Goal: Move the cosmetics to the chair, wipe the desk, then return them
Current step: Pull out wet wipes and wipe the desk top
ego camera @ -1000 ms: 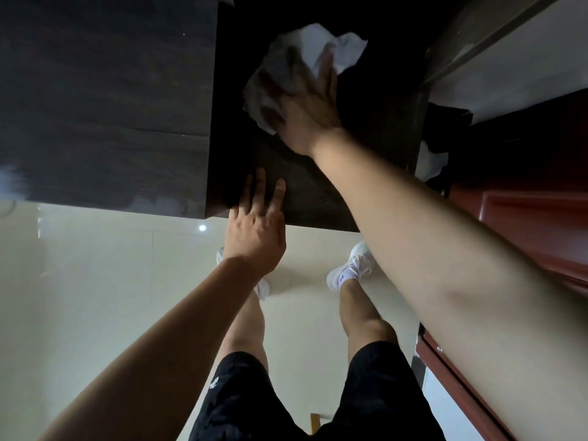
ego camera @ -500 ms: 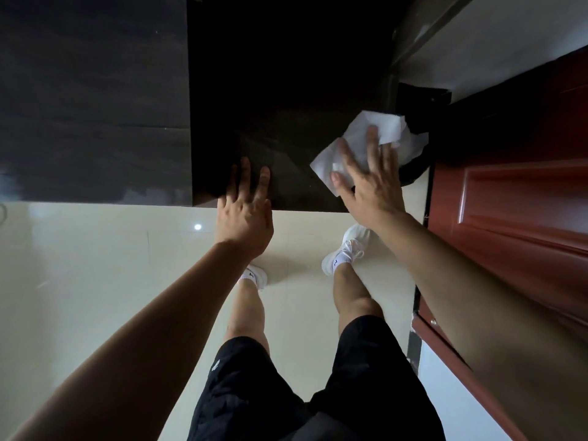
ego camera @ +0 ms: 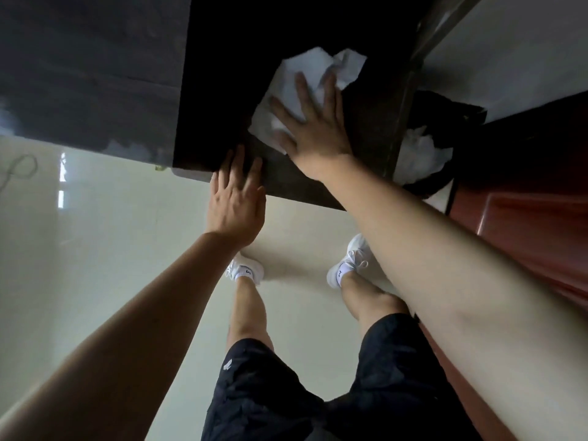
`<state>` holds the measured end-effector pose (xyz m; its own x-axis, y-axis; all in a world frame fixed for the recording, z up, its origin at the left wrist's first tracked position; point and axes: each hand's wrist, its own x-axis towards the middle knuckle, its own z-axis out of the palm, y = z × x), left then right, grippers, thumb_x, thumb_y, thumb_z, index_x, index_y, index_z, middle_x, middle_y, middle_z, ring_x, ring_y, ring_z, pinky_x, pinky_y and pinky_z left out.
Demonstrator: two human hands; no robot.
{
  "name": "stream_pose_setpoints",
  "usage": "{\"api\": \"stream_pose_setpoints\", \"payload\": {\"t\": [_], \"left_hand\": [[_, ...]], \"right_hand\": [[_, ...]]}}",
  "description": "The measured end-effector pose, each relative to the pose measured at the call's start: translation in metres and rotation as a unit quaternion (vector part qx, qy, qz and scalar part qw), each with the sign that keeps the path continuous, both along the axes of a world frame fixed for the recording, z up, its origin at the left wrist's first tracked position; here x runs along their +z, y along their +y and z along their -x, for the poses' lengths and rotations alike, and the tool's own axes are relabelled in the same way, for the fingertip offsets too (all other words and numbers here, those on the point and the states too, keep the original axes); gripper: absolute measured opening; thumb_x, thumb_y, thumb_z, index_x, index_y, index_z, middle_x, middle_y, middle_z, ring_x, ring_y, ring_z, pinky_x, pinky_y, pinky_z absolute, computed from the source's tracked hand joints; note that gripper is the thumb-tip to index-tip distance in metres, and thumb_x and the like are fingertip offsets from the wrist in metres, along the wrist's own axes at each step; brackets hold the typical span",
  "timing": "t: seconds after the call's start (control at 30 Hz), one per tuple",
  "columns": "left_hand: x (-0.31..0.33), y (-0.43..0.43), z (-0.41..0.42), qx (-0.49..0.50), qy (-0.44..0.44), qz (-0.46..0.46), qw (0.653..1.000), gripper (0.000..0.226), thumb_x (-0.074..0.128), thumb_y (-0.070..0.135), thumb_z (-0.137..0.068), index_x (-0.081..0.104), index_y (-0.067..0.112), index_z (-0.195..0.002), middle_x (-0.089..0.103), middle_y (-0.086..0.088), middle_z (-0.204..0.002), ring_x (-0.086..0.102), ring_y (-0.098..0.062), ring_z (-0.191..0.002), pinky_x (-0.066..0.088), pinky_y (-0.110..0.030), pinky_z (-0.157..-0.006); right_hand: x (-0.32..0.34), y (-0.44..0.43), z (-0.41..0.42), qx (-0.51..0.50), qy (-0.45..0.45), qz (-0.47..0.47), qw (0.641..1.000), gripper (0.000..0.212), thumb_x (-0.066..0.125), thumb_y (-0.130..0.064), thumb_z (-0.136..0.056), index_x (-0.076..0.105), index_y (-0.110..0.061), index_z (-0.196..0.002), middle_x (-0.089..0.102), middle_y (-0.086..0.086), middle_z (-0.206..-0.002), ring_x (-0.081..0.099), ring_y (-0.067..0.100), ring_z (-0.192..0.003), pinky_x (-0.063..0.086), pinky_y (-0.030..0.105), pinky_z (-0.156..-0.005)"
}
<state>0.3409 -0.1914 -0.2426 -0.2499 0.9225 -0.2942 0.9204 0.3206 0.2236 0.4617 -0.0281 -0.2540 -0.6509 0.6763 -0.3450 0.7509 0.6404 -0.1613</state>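
Observation:
A dark desk [ego camera: 254, 52] fills the upper middle of the view, its top very dim. My right hand [ego camera: 313, 122] lies flat with spread fingers on a crumpled white paper towel [ego camera: 305, 74], pressing it onto the middle of the desk top. My left hand [ego camera: 237, 198] rests flat on the desk's near edge, fingers apart, holding nothing. No cosmetics or chair are in view.
A black bin [ego camera: 445, 148] lined with a bag and holding white crumpled paper stands right of the desk. A red-brown door [ego camera: 525, 202] is at the right. A dark wall panel [ego camera: 89, 68] lies left of the desk. My legs and white shoes stand on pale floor [ego camera: 111, 249].
My right hand has slid the paper towel from the desk's near right corner back up toward the middle and far part. My left hand stayed on the near edge.

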Motion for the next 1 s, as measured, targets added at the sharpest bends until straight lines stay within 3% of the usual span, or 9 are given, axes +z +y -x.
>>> {"api": "stream_pose_setpoints", "payload": {"t": [0.13,0.3,0.4,0.53,0.7,0.83,1.0], "left_hand": [[0.01,-0.028,-0.016,0.059,0.018,0.005,0.998,0.051,0.045,0.025,-0.1,0.039,0.009,-0.148,0.021,-0.023,-0.16,0.017,-0.041,-0.149,0.023,-0.053,-0.117],[0.006,-0.05,-0.001,0.097,-0.002,0.056,0.994,0.062,0.043,0.031,-0.102,0.021,0.011,-0.156,0.005,-0.018,-0.165,0.005,-0.036,-0.152,0.016,-0.054,-0.121],[0.001,-0.054,0.02,0.081,-0.011,0.081,0.993,0.07,0.045,0.034,-0.1,0.01,0.015,-0.158,-0.001,-0.014,-0.166,0.0,-0.032,-0.153,0.014,-0.053,-0.121],[0.0,-0.063,0.036,0.031,-0.005,0.107,0.994,0.08,0.05,0.033,-0.095,0.003,0.022,-0.158,-0.008,-0.011,-0.166,-0.001,-0.032,-0.153,0.013,-0.052,-0.122],[0.002,-0.061,0.043,0.023,-0.012,0.112,0.993,0.086,0.054,0.026,-0.088,0.005,0.023,-0.158,-0.007,-0.01,-0.166,0.001,-0.033,-0.152,0.015,-0.052,-0.12],[0.004,-0.062,0.041,0.024,-0.018,0.119,0.992,0.088,0.056,0.026,-0.085,0.005,0.021,-0.158,-0.008,-0.011,-0.166,0.003,-0.033,-0.152,0.018,-0.05,-0.118],[0.003,-0.061,0.04,0.027,-0.025,0.122,0.992,0.087,0.055,0.026,-0.09,0.0,0.025,-0.157,-0.014,-0.008,-0.165,-0.001,-0.033,-0.152,0.015,-0.051,-0.12]], "right_hand": [[0.001,-0.05,-0.087,-0.004,0.049,-0.001,0.999,0.049,0.032,-0.048,-0.106,0.032,-0.039,-0.154,0.017,0.014,-0.166,0.013,0.057,-0.146,0.014,0.06,-0.12],[0.0,-0.058,-0.129,-0.046,0.016,0.011,0.999,0.053,0.042,-0.047,-0.103,0.033,-0.039,-0.154,0.014,0.015,-0.166,0.019,0.053,-0.145,0.018,0.057,-0.121],[0.001,-0.043,-0.098,-0.081,0.011,-0.004,0.997,0.056,0.04,-0.053,-0.1,0.032,-0.04,-0.155,0.014,0.02,-0.165,0.018,0.059,-0.142,0.016,0.061,-0.119],[-0.005,-0.01,-0.003,-0.071,-0.025,0.004,0.997,0.066,0.031,-0.063,-0.098,0.01,-0.044,-0.157,-0.006,0.014,-0.168,-0.014,0.057,-0.146,-0.003,0.064,-0.12],[0.0,-0.031,0.075,0.004,-0.056,-0.014,0.998,0.062,0.029,-0.06,-0.098,0.014,-0.044,-0.157,-0.002,0.013,-0.168,-0.011,0.054,-0.148,0.001,0.064,-0.12],[0.007,-0.093,0.023,0.069,0.021,-0.057,0.996,0.053,0.039,-0.042,-0.101,0.037,-0.035,-0.154,0.025,0.017,-0.163,0.015,0.051,-0.146,0.022,0.061,-0.119],[0.002,-0.113,-0.072,-0.015,0.021,-0.012,1.0,0.049,0.036,-0.04,-0.107,0.032,-0.035,-0.156,0.016,0.015,-0.166,0.021,0.049,-0.147,0.017,0.053,-0.123]]}}
